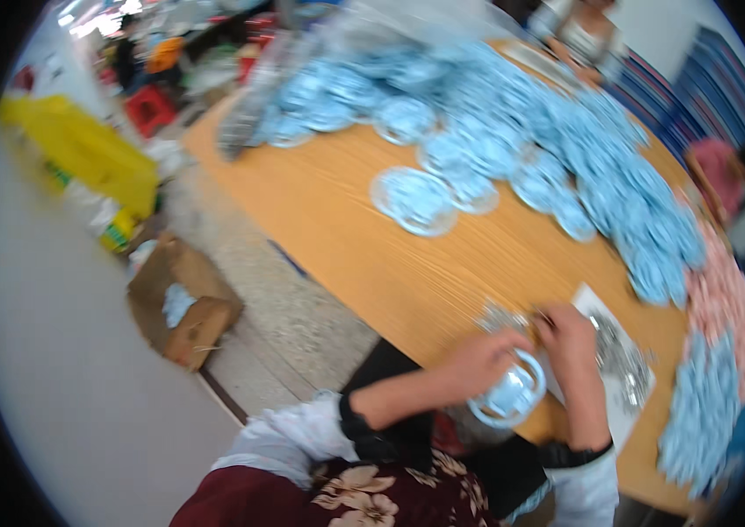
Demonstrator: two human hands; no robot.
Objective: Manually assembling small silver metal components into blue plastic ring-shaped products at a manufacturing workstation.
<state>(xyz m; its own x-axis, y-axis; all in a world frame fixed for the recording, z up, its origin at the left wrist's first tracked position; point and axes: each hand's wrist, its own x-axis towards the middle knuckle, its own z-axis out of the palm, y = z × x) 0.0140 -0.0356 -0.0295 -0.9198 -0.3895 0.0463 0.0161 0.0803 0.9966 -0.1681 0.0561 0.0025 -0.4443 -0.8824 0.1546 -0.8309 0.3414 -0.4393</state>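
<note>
My left hand [479, 362] grips a light blue round plastic piece [513, 400], ring-shaped with a part across its middle, tilted at the table's near edge. The fingers of my right hand [571, 335] are pinched together close to the left fingertips, above the upper edge of that piece. Motion blur hides what they hold, if anything. A small heap of shiny metal bits [502, 316] lies just beyond my left hand. More thin metal pieces [622, 364] are spread on a white sheet [644, 391] to the right of my right hand.
Many similar blue pieces [486, 105] cover the far side of the wooden table [328, 211]. Pink pieces [723, 290] and more blue ones [697, 413] lie along the right edge. An open cardboard box [219, 312] stands on the floor at left. Two people [723, 171] sit across the table.
</note>
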